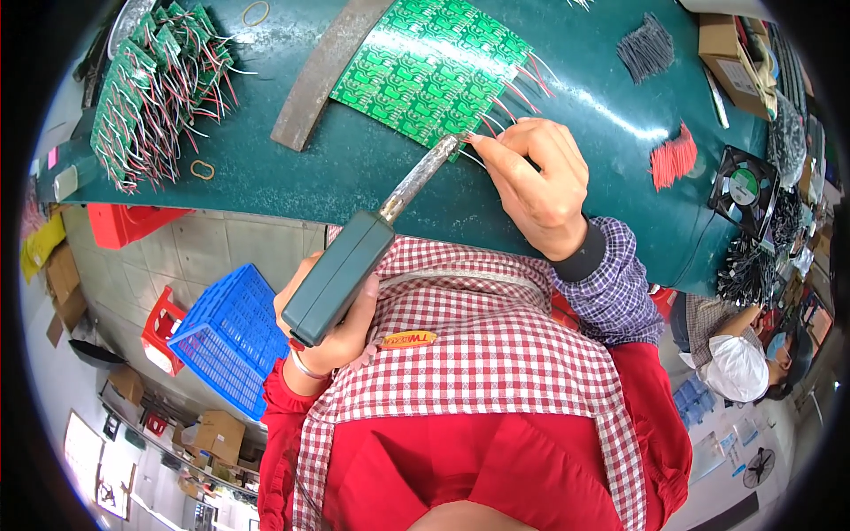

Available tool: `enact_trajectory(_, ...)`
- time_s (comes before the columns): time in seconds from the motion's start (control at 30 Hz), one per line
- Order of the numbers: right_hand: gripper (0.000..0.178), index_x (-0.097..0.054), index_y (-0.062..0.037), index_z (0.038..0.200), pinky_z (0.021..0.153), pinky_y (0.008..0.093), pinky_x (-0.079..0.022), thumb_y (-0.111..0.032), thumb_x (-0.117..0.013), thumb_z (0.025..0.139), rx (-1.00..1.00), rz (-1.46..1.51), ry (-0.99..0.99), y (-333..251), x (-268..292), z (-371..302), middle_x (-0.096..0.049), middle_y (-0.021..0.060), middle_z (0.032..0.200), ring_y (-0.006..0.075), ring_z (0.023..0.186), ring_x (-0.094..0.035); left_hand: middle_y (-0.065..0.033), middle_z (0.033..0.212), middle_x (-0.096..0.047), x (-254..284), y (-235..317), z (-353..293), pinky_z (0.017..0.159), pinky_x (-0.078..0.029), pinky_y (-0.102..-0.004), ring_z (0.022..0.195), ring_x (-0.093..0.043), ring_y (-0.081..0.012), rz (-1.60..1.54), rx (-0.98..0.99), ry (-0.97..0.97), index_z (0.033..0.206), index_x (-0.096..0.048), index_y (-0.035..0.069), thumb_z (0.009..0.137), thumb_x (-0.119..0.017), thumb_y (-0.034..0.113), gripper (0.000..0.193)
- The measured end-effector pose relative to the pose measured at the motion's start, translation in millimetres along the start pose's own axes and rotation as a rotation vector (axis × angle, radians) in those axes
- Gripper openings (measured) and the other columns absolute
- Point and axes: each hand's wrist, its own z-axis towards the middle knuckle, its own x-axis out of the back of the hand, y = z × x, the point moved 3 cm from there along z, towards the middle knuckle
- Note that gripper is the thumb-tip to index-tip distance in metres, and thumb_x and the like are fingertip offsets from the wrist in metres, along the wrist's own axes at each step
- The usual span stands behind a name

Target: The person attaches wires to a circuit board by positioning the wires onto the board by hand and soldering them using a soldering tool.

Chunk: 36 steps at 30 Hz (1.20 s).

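At the left of the green desk (611, 133) stands a stack (159, 97) of green boards bristling with red, white and dark wires; a stool (162, 327), red, is on the floor below, with a blue crate (230, 332) just right of it. One rubber band (203, 169) lies beside the stack, and another (256, 12) lies farther back. Next comes a flat, dull metal bar (310, 97), set aslant along the left edge of the panel (425, 66), a green sheet of repeated circuits lying flat on the desk. In front, the left hand (336, 345) is wrapped around the dark green handle of the iron (341, 274), whose metal barrel slants up and right so that its tip meets the panel's near corner. Red and white wires (536, 75) stick out from the panel's right edge. The right hand (544, 181) has thumb and forefinger closed together at that corner, beside the tip; what lies between them is too small to tell. Farther right are a dark bundle (645, 49) at the back, a red bundle (674, 159) nearer, a cardboard box (733, 71) and a black fan (745, 188). Beyond the desk, another person (735, 363) bends forward.
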Motion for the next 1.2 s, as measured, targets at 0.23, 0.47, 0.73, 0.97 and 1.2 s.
enact_trajectory(0.23, 0.019, -0.071, -0.0056, 0.090, 0.067, 0.0348, -0.050, -0.001, -0.076, 0.072, 0.002, 0.004, -0.005, 0.2, -0.3, -0.8, -0.054, 0.0030, 0.072, 0.0206, 0.069, -0.060, -0.0177, 0.091, -0.070, -0.8, 1.5, 2.3, 0.065, -0.055, -0.0321, 0.074, -0.070, -0.0271, -0.070, 0.034, 0.049, 0.096, -0.073, -0.005, 0.074, -0.077, -0.004, 0.022)
enact_trajectory(0.47, 0.020, -0.071, -0.0059, 0.090, 0.067, 0.0347, -0.050, -0.001, -0.076, 0.072, -0.003, 0.005, 0.000, -0.3, -0.3, -1.2, -0.054, 0.0029, 0.072, 0.0204, 0.069, -0.060, -0.0171, 0.088, -0.068, -1.0, -0.6, 0.7, 0.062, -0.053, -0.0320, 0.069, -0.067, -0.0276, -0.039, 0.013, -0.006, 0.094, -0.072, -0.005, 0.073, -0.078, -0.004, 0.022)
enact_trajectory(0.73, 0.020, -0.071, -0.0060, 0.090, 0.067, 0.0347, -0.049, -0.001, -0.076, 0.071, 0.006, 0.000, -0.002, 0.6, -0.5, -1.3, -0.054, 0.0026, 0.072, 0.0204, 0.069, -0.060, -0.0172, 0.086, -0.068, 1.5, -0.2, -2.1, 0.065, -0.054, -0.0345, 0.071, -0.067, -0.0300, -0.042, 0.001, 0.044, 0.096, -0.072, -0.005, 0.074, -0.077, -0.005, 0.022)
enact_trajectory(0.97, 0.020, -0.071, -0.0059, 0.090, 0.066, 0.0349, -0.049, -0.001, -0.076, 0.072, 0.003, 0.002, -0.006, 0.3, -0.6, -1.4, -0.054, 0.0028, 0.072, 0.0204, 0.068, -0.060, -0.0199, 0.093, -0.071, 2.8, -0.1, -2.8, 0.070, -0.057, -0.0346, 0.078, -0.071, -0.0308, -0.017, 0.015, 0.029, 0.100, -0.072, -0.006, 0.075, -0.078, -0.002, 0.026)
enact_trajectory(1.2, 0.019, -0.071, -0.0062, 0.090, 0.066, 0.0344, -0.049, -0.001, -0.076, 0.072, 0.005, -0.006, 0.000, 0.3, -1.0, -1.5, -0.053, 0.0025, 0.072, 0.0198, 0.068, -0.059, -0.0205, 0.095, -0.072, 3.9, -0.7, -3.5, 0.069, -0.057, -0.0332, 0.079, -0.073, -0.0295, -0.031, 0.008, 0.051, 0.100, -0.072, -0.006, 0.074, -0.078, -0.002, 0.027)
